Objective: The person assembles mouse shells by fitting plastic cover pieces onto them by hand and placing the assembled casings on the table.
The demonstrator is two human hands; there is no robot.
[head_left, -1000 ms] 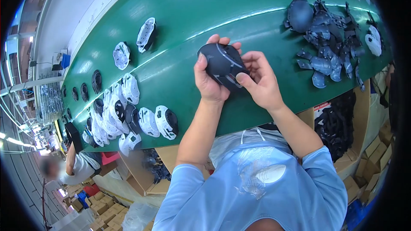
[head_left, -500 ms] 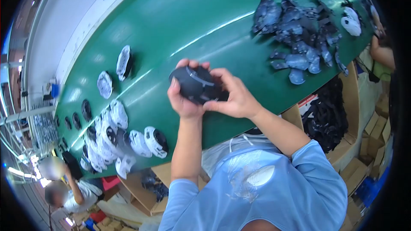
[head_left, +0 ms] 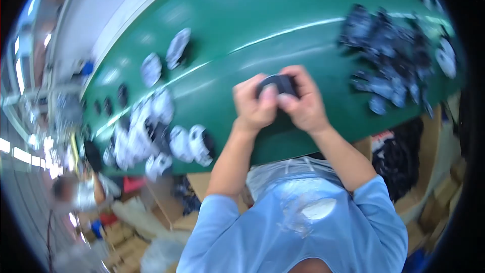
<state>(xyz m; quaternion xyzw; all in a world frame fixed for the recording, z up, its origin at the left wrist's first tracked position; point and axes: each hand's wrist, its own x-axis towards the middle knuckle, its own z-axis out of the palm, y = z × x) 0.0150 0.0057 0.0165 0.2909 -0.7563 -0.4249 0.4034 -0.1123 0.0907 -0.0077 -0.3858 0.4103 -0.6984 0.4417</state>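
A dark, rounded, shell-like piece (head_left: pixel 283 84) is held between both hands above the green table, its exact kind not clear. My left hand (head_left: pixel 254 102) wraps round its left side, thumb pressed on the near face. My right hand (head_left: pixel 308 100) grips the right side, fingers curled over the far edge and thumb close to the other thumb. Much of the piece is hidden by the fingers, and the view is blurred by motion.
White and black shells (head_left: pixel 139 134) crowd the green table (head_left: pixel 222 93) on the left. A heap of dark, glossy pieces (head_left: pixel 391 53) lies on the right. Cardboard boxes with dark parts (head_left: pixel 396 156) stand below the near edge. Another person (head_left: pixel 91 192) is at far left.
Both hands have turned the dark piece so that less of its surface shows, and the thumbs have come together on it. The whole view has shifted, with the table items appearing further right.
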